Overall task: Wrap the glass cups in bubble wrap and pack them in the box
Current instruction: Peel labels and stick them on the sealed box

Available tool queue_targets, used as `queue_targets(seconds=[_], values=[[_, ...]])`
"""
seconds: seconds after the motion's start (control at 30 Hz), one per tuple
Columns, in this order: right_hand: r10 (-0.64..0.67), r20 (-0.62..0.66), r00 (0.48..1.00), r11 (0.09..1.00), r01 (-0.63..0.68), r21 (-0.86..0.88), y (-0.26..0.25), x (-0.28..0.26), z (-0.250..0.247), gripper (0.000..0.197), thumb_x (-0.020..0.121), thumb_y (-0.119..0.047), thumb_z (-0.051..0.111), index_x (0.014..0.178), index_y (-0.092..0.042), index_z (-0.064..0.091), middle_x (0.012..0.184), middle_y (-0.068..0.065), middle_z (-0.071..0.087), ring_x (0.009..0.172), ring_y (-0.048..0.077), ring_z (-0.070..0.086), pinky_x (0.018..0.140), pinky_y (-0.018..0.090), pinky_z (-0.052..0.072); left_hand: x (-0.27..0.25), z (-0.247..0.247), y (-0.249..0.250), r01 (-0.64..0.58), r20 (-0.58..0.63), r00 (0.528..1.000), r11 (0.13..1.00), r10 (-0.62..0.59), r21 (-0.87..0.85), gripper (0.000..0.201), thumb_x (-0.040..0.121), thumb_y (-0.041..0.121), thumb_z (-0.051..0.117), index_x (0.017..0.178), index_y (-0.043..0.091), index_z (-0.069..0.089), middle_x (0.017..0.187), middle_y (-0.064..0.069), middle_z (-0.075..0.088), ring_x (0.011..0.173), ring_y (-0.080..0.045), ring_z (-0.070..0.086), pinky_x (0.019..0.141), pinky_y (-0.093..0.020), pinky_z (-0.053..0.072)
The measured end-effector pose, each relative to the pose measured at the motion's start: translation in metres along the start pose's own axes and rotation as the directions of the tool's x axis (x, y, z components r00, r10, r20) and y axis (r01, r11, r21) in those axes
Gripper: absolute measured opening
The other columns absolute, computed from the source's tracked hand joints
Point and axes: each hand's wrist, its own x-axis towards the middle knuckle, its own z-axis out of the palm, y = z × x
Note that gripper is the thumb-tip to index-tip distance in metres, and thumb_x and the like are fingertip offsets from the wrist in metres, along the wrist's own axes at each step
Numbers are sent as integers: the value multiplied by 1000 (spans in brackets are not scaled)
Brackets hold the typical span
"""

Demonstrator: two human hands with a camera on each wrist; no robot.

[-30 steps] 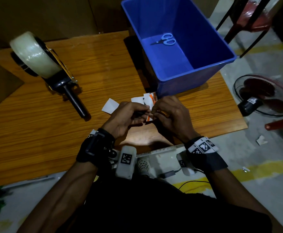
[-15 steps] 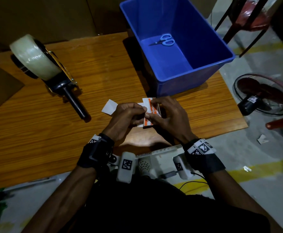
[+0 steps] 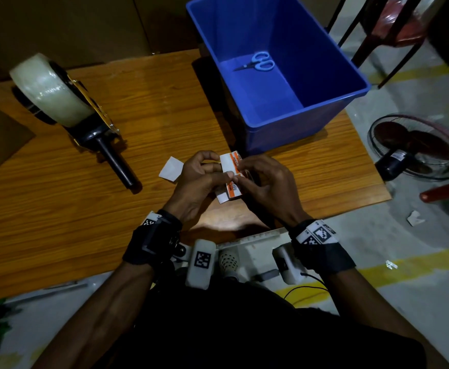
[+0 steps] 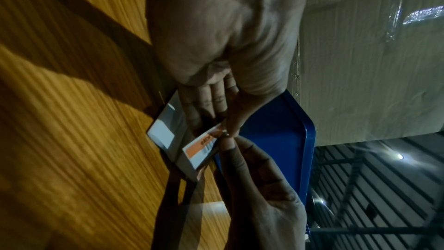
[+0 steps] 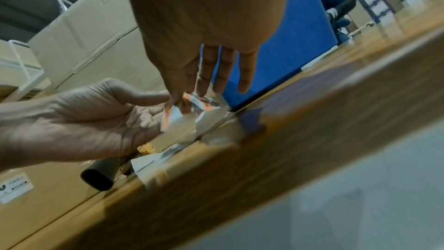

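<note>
Just above the near edge of a wooden table (image 3: 58,209), both hands meet around a white and orange label sheet (image 3: 231,179). The left hand (image 3: 199,182) pinches its left side between thumb and curled fingers; the right hand (image 3: 266,185) pinches its right edge with thumb and forefinger, the other fingers loosely extended. The sheet carries an orange band with dark printing and a small barcode; the words are too blurred to read. Just left of the grip a small white paper square (image 3: 171,169) lies flat on the wood. Directly beyond the grip stands a blue plastic bin (image 3: 311,115), with blue-handled scissors (image 3: 258,63) lying on its floor. Well to the left of the grip a tape dispenser (image 3: 66,107) with a large clear roll rests on the table, handle pointing toward the person. Brown cardboard cartons (image 5: 96,45) rise behind the table; one bears a white label, unreadable. Right of the grip, down on the grey floor with a yellow stripe, a fan (image 3: 417,147) lies near red chair legs. No glass cups or bubble wrap are in view.
</note>
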Motion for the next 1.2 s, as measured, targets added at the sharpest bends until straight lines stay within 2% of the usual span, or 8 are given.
queue_targets(seconds=[0.2, 0.37, 0.5, 0.7, 0.8, 1.03, 1.2], values=[[-11, -19, 1000, 999, 10, -35, -3, 0, -1, 21, 86, -34, 70, 98, -17, 73, 95, -2, 68, 90, 16, 62, 71, 42, 52, 2, 0, -1, -15, -10, 1000, 997, 16, 72, 34, 86, -6, 71, 104, 14, 50, 82, -7, 76, 75, -22, 73, 62, -34, 58], [9, -22, 1000, 999, -10, -39, -4, -1, -1, 21, 86, -35, 66, 97, -19, 75, 95, -6, 69, 90, 16, 62, 72, 43, 51, 4, 0, -1, -19, -26, 999, 996, 21, 87, 35, 84, -7, 72, 101, 13, 48, 76, -7, 74, 67, -20, 71, 59, -30, 57], [0, -26, 1000, 1000, 0, -29, -4, 0, -2, 20, 89, -34, 63, 95, -19, 76, 95, -6, 71, 90, 16, 62, 72, 41, 51, 6, -1, -2, -24, -19, 999, 995, 26, 102, 35, 84, -5, 73, 100, 13, 48, 76, -6, 75, 68, -21, 72, 60, -31, 57], [56, 11, 998, 998, -56, -22, -3, 4, -2, 27, 88, -38, 59, 92, -16, 74, 92, -5, 70, 87, 16, 61, 70, 43, 51, 5, -3, -2, -29, -14, 999, 996, 30, 89, 33, 84, -7, 72, 99, 12, 48, 75, -7, 75, 68, -20, 72, 58, -31, 57], [59, 48, 997, 996, -55, -75, -5, 5, -2, 21, 90, -34, 58, 92, -17, 71, 91, -7, 65, 84, 13, 57, 67, 42, 49, 3, -3, -2, -26, -27, 999, 997, 28, 74, 33, 85, -8, 70, 99, 11, 47, 74, -7, 74, 66, -18, 73, 55, -29, 56], [56, 43, 998, 990, -50, -129, -5, 5, -7, 14, 96, -32, 59, 91, -19, 63, 94, -6, 62, 86, 11, 55, 66, 39, 49, 4, -1, -5, -39, -147, 987, 983, 66, 177, 30, 86, -5, 71, 99, 10, 49, 85, -15, 73, 63, -15, 73, 50, -24, 54], [27, 2, 1000, 986, -27, -164, -4, 7, -14, 12, 95, -30, 60, 90, -19, 62, 95, -4, 62, 88, 16, 58, 67, 43, 49, 12, -6, -14, -73, -200, 969, 946, 142, 316, 32, 85, -3, 72, 91, 16, 48, 78, -12, 71, 54, -12, 68, 46, -24, 49]])
